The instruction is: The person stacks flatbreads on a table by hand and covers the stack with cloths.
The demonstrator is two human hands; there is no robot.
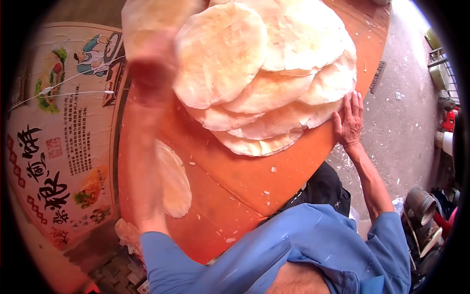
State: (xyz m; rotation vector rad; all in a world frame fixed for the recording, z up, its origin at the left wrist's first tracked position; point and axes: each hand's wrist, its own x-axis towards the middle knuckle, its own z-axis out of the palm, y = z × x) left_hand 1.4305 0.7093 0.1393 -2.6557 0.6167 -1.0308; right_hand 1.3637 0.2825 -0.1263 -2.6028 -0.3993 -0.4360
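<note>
A large spread pile of thin, pale, round flatbreads (298,39) overlaps on the orange table (220,196). One round flatbread (223,56) lies uppermost on the near left of the pile. My left hand (155,63) is smeared by motion over the table's left side, beside another flatbread (152,14) at the upper left. Whether it holds that flatbread I cannot tell. At the right edge of the table, my right hand (349,120) lies with its fingers stretched out, against the pile's rim. A single flatbread (174,181) sits apart near my left forearm.
A printed panel (63,127) with food pictures and writing stands along the left side, a white cord (78,92) across it. Crumbs dot the tabletop. A black bag (328,188) is below the table's near right edge. Metal containers (422,206) and clutter stand at right.
</note>
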